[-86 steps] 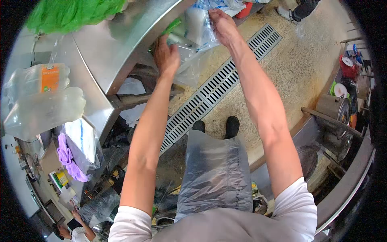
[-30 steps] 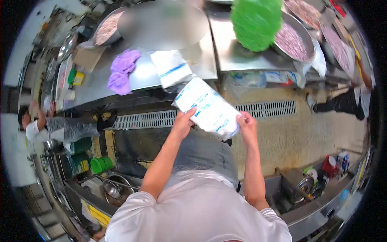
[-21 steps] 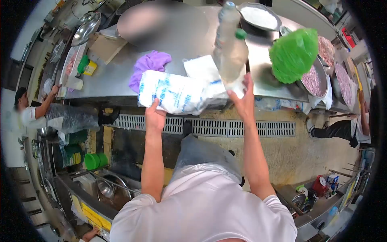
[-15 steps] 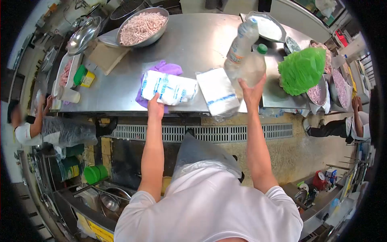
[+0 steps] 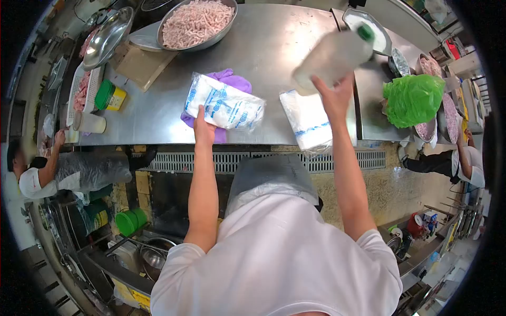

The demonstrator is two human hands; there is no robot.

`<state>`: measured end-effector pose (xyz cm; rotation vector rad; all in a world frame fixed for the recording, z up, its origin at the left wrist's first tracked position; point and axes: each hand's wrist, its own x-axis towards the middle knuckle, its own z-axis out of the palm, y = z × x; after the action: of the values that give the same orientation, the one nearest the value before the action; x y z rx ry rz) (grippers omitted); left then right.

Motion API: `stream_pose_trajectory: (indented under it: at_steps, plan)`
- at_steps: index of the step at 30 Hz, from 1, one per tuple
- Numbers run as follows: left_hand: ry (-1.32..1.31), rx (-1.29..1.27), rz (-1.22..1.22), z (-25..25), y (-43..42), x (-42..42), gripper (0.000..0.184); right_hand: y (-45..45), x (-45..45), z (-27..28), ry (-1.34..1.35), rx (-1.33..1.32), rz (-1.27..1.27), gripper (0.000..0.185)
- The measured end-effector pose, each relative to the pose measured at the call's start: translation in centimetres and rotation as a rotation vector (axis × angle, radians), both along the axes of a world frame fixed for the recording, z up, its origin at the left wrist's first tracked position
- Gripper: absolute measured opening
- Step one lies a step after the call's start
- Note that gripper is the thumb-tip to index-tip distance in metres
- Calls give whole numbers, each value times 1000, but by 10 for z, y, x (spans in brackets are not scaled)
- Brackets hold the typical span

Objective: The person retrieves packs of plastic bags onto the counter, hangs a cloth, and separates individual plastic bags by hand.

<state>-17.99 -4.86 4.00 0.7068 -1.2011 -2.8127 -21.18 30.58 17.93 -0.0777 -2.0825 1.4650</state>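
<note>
My left hand (image 5: pixel 204 128) grips the lower edge of a clear plastic package with blue print (image 5: pixel 224 104), above a purple cloth (image 5: pixel 232 80) on the steel table (image 5: pixel 263 58). My right hand (image 5: pixel 335 97) has its thumb and fingers round the side of a cloudy plastic bottle with a green cap (image 5: pixel 332 60). The bottle is tilted, its cap toward the upper right, and slightly blurred. Below it, a white package with a blue stripe (image 5: pixel 307 120) lies at the table's front edge.
A bowl of pale meat strips (image 5: pixel 197 25), brown board (image 5: pixel 139 66) and green-lidded tub (image 5: pixel 109 96) stand left. A tray of white powder (image 5: pixel 369 31) and green plastic bag (image 5: pixel 414 100) are right. Co-workers (image 5: pixel 39 174) (image 5: pixel 466 160) stand at both ends.
The printed package went from over the floor to above the purple cloth, in my left hand. My right hand let go of it and took the bottle, now tilted; another bottle beside it is out of sight.
</note>
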Motion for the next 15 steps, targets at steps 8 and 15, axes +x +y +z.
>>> stream_pose_trajectory:
  at_steps: [8,15]
  plan:
    - [-331,-326,-313,3,-9,38,60,-60,-87,-91,0,142,199,77]
    - [-357,-862,7,11,2,89,42,-47,-6,-142,-281,218,402,33]
